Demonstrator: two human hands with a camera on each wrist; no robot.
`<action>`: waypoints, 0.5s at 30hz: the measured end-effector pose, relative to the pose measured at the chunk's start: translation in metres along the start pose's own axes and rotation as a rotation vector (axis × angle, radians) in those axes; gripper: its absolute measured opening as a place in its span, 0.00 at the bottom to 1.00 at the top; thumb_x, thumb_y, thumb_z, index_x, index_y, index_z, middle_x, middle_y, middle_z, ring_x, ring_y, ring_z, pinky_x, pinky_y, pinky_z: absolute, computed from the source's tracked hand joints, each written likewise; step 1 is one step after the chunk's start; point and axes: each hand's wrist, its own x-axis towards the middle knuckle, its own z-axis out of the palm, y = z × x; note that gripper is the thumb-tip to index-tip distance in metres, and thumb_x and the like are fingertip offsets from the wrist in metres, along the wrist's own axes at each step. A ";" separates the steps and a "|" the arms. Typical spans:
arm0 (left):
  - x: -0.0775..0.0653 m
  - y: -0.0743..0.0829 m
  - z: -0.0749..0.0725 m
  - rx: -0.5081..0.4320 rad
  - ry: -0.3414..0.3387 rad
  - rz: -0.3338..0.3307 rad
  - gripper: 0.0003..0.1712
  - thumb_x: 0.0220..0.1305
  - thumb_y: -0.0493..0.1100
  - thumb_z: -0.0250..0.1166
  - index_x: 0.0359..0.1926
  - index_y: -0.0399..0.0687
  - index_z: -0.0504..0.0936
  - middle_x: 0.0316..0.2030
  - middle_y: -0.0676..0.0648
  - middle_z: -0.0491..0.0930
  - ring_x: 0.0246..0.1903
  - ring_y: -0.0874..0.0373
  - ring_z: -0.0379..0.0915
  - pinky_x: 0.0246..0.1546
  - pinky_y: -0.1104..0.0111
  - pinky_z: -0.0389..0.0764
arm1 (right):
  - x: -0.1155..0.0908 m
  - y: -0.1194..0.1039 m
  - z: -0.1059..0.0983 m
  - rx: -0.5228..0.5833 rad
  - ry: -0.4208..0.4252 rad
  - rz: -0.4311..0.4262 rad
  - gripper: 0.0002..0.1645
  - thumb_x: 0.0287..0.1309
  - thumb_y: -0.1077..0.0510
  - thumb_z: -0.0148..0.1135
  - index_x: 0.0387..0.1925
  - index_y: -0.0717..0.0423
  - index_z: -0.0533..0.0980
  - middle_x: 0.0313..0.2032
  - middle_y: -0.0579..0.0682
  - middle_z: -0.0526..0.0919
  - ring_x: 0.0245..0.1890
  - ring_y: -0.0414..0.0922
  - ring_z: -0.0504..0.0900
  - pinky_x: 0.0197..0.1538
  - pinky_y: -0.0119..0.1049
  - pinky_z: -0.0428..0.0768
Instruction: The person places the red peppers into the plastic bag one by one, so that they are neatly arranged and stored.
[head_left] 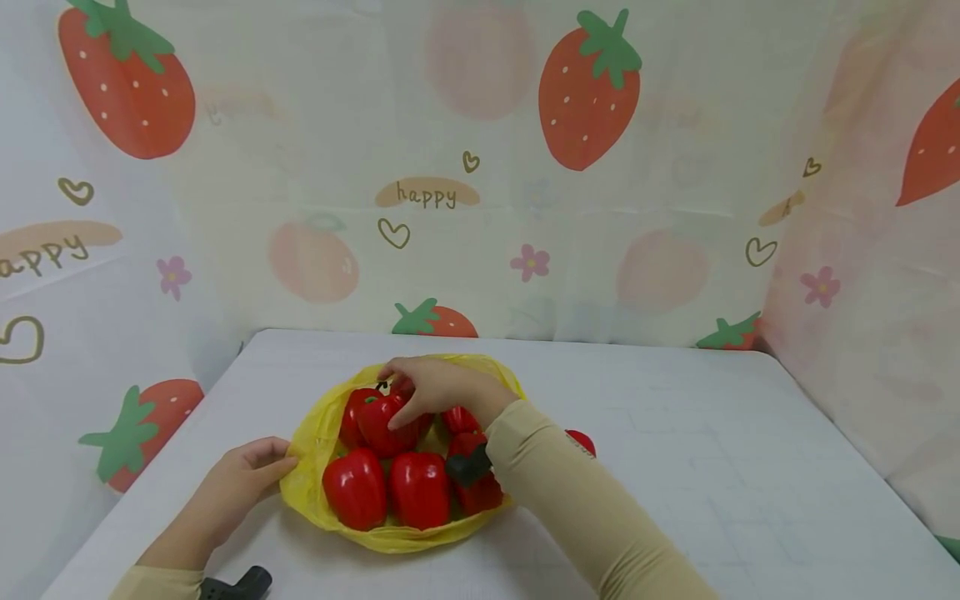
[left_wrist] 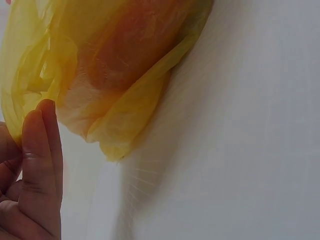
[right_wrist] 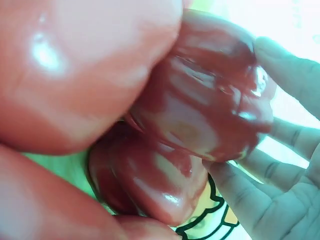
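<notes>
A yellow plastic bag [head_left: 303, 500] lies spread on the table, its mouth facing up, with several red bell peppers [head_left: 355, 490] inside. At the left side my left hand [head_left: 243, 475] pinches the bag's rim between thumb and fingers; the left wrist view shows those fingertips [left_wrist: 37, 130] on the thin plastic. My right hand [head_left: 442, 387] reaches into the bag from above and grips a red bell pepper [head_left: 381, 425] near the back. In the right wrist view, thumb and fingers curl round that glossy pepper [right_wrist: 210, 95], and other peppers press close beside it.
Right of the bag, another red object [head_left: 581, 442] shows partly behind my right sleeve [head_left: 585, 500]. A black wrist mount [head_left: 240, 583] sits by my left wrist. The white table [head_left: 712, 467] meets a strawberry-printed curtain [head_left: 480, 275] at the back and sides.
</notes>
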 end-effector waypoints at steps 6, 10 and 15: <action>-0.001 0.001 0.000 0.005 -0.002 -0.002 0.22 0.62 0.52 0.59 0.47 0.39 0.75 0.46 0.45 0.77 0.42 0.55 0.74 0.46 0.63 0.78 | -0.004 0.001 -0.007 0.016 0.012 -0.016 0.32 0.46 0.50 0.69 0.54 0.42 0.67 0.51 0.46 0.74 0.50 0.41 0.73 0.44 0.30 0.77; -0.001 0.002 0.000 0.004 -0.002 0.002 0.22 0.62 0.52 0.58 0.47 0.39 0.75 0.46 0.45 0.77 0.42 0.55 0.74 0.46 0.63 0.78 | -0.007 0.002 -0.013 0.005 0.011 -0.039 0.31 0.48 0.51 0.68 0.55 0.45 0.68 0.53 0.48 0.74 0.53 0.43 0.72 0.47 0.30 0.76; -0.002 0.003 0.001 0.006 -0.001 0.004 0.22 0.62 0.52 0.58 0.47 0.39 0.75 0.46 0.45 0.77 0.43 0.55 0.74 0.46 0.63 0.78 | -0.014 0.005 -0.022 0.025 0.013 -0.046 0.32 0.49 0.52 0.68 0.56 0.47 0.67 0.55 0.50 0.73 0.55 0.46 0.72 0.47 0.31 0.77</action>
